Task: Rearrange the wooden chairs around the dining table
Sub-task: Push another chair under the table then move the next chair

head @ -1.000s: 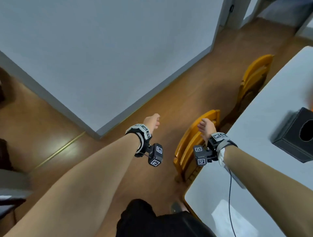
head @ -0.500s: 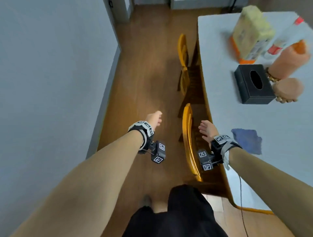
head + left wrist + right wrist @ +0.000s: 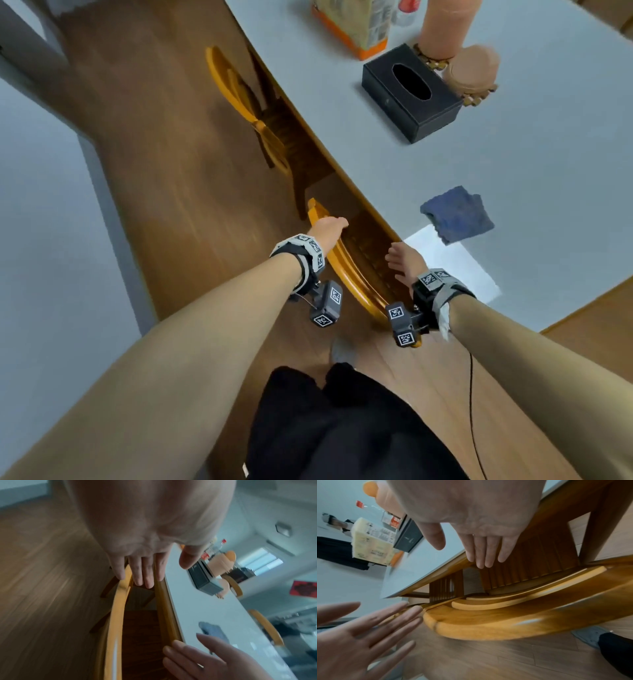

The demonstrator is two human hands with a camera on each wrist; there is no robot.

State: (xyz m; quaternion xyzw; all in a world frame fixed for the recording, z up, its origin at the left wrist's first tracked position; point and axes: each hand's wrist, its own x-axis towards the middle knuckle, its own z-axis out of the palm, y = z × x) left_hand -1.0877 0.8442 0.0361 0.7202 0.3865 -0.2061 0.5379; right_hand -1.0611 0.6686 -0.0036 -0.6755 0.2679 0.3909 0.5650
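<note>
Head view: black tissue box [image 3: 411, 92], slot dark.

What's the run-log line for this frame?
phase: reaching | left hand: open, over near chair backrest | right hand: open, above seat | contact: cannot tell | far chair: tucked under table

Both forearms are bare, with no sleeves in view. Each wrist carries a black strap topped by a grey band printed with square black-and-white coded markers, and a dark grey block-shaped camera unit hangs from the underside of each strap on a short bracket, bearing the same coded markers on two faces; the left hand [image 3: 328, 229] and right hand [image 3: 403, 261] are ungloved. A thin black cable runs back from the right wrist unit along the forearm, a white fabric tail hangs from the right strap, and the lower body is clothed in black.
</note>
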